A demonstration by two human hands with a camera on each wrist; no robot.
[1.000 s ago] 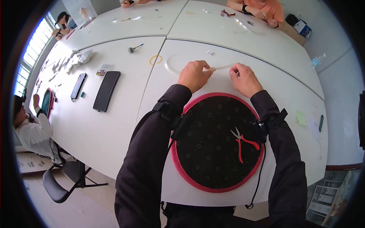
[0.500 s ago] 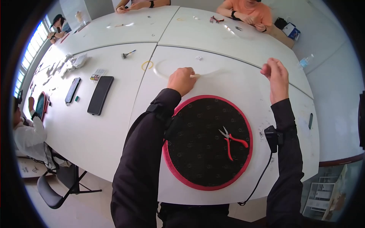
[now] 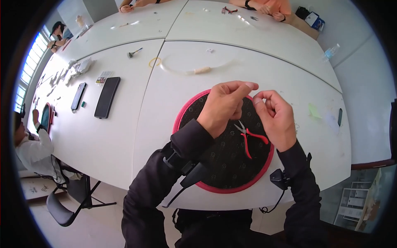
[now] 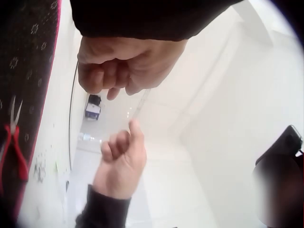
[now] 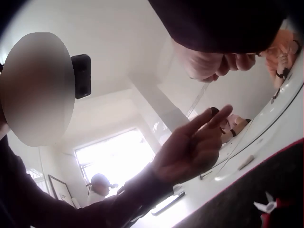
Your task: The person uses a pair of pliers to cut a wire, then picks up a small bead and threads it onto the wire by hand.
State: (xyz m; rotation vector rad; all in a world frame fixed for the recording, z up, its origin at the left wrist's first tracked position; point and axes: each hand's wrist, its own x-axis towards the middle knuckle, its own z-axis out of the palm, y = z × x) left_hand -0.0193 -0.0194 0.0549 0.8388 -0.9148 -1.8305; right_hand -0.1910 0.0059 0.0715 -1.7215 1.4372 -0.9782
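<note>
In the head view my left hand [image 3: 225, 103] is over the upper part of a round black mat [image 3: 223, 165] with a red rim, its thumb and forefinger brought together and the other fingers curled. My right hand [image 3: 276, 118] faces it at the mat's right edge, thumb near the curled forefinger. A small gap parts the two sets of fingertips; I cannot tell whether a fine thing is between them. Red-handled needle-nose pliers [image 3: 249, 136] lie spread on the mat below. Beyond the hands, a short tan piece [image 3: 202, 70] with clear curved strips at both ends lies on the table.
To the left lie a black phone [image 3: 107, 97], a smaller phone [image 3: 78, 96] and a small sectioned box [image 3: 103, 77]. A yellow ring [image 3: 154, 62] and a brush-like tool [image 3: 135, 53] are farther back. Other people sit around the white table [image 3: 153, 173].
My left hand has let go of the tan piece, leaving it on the table, and come back over the mat. My right hand swung out right and up, then returned beside the left.
</note>
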